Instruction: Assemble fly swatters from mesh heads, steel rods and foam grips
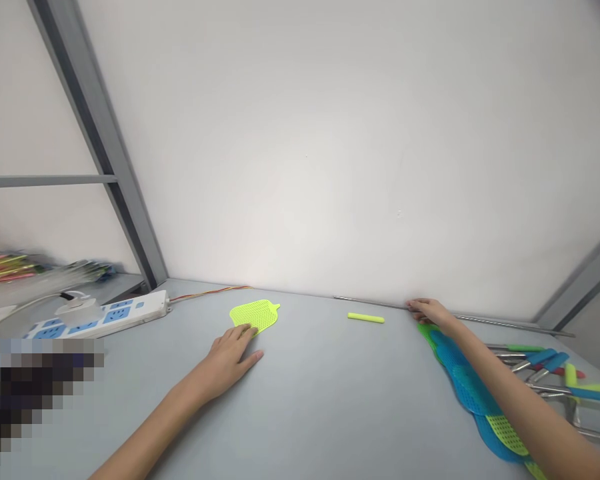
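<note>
My left hand (230, 357) lies with its fingers stretched out, fingertips resting on the lower edge of a yellow-green fly swatter head (254, 313). That perforated head is flat on the table, its short neck pointing right. At the back by the wall, my right hand (433, 313) has its fingers closed around a thin metal rod (500, 323), which runs along the foot of the wall. Between the hands lies a yellow-green handle tube (366, 318). Under my right forearm are stacked blue swatter heads (463, 377) and a green-yellow one (509, 435).
Several metal rods with coloured handles, such as a blue handle (597, 395), are heaped at the right. A white power strip (140, 310) with a plug lies at the left. Packed items (10, 267) sit beyond the grey frame post (115, 153). The lower left corner is pixelated.
</note>
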`<state>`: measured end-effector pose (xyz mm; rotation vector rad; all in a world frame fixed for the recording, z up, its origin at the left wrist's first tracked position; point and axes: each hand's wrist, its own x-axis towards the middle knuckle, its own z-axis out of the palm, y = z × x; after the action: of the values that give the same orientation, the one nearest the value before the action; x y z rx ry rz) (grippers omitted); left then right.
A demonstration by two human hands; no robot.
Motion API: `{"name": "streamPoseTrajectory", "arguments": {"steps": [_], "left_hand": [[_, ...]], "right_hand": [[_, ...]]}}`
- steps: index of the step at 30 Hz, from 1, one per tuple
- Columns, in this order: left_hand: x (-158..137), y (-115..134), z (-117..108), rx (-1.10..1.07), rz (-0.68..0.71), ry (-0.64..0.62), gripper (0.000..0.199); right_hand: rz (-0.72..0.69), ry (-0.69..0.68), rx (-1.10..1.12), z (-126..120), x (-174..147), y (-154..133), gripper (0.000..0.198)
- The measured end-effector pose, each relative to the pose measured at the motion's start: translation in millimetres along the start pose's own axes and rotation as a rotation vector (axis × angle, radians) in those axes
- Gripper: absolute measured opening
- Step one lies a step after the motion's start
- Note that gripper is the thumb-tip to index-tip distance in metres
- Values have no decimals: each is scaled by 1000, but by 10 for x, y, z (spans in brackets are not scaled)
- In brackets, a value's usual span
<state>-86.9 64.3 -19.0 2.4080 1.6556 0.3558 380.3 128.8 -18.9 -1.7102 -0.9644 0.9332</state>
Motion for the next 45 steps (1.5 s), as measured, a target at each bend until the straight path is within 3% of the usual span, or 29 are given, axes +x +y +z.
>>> {"name": "streamPoseTrajectory", "arguments": {"steps": [11, 19, 22, 26, 38, 45], "left_hand": [[2, 2, 3, 11, -4, -2, 49], [5, -6, 11, 11, 0, -2, 50], [7, -12, 10, 8, 2, -1, 50], [5, -13, 2, 5, 3, -2, 49], [5, -3, 4, 9, 4, -1, 48], [26, -24, 22, 15, 2, -1, 47]], "right_hand": [[120, -65, -202, -81, 155, 115, 26], [59, -84, -299, -94, 186, 136, 19], [9, -71, -287, -118, 189, 165, 12], [-20, -97, -255, -174, 179, 211, 19], [85, -256, -161, -312, 115, 245, 21], [80, -219, -119, -331, -3, 178, 23]]}}
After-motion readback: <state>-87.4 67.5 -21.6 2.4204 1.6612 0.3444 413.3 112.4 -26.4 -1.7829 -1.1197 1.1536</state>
